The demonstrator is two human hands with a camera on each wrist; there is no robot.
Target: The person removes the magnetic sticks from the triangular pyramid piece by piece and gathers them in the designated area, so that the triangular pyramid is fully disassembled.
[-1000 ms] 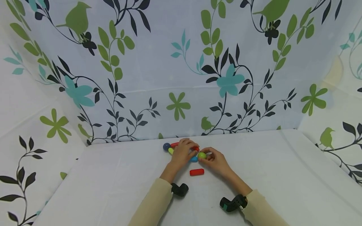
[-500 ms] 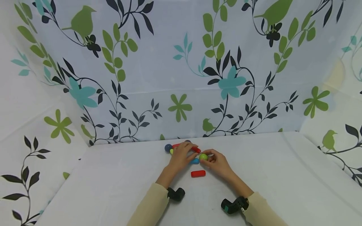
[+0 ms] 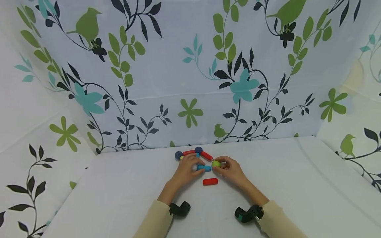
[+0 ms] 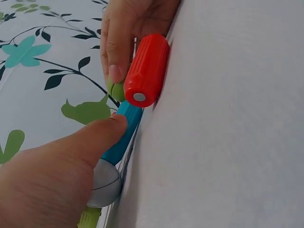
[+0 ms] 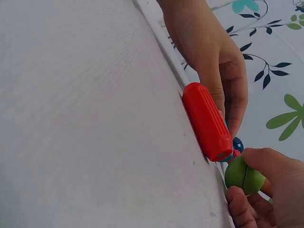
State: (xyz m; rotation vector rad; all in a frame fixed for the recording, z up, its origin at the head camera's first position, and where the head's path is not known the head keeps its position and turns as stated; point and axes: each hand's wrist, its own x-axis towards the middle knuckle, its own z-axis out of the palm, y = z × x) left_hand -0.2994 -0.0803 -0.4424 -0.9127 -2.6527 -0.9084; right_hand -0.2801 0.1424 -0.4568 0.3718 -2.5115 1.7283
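Note:
In the head view my left hand (image 3: 186,169) grips a blue magnetic stick (image 3: 203,168), thumb on the near side and fingers over the far side. A grey-white ball (image 4: 105,184) sits at that stick's left end, partly behind the thumb in the left wrist view. My right hand (image 3: 232,171) pinches a green ball (image 5: 244,175) between thumb and fingers, close to the blue stick's right end. A red stick (image 3: 206,155) runs from the green ball up to a dark blue ball (image 3: 198,150). Another red stick (image 3: 189,152) leads left from there to a second dark blue ball (image 3: 178,155).
A loose red stick (image 3: 210,181) with a silvery end lies on the white-covered table (image 3: 134,195), nearer than the hands. Yellow-green and light-blue pieces show partly behind the left hand. A patterned cloth (image 3: 160,82) hangs behind the table.
My left hand has drawn back left and down, uncovering a dark blue ball, the red sticks and more of the blue stick. The right hand keeps holding the green ball with little movement.

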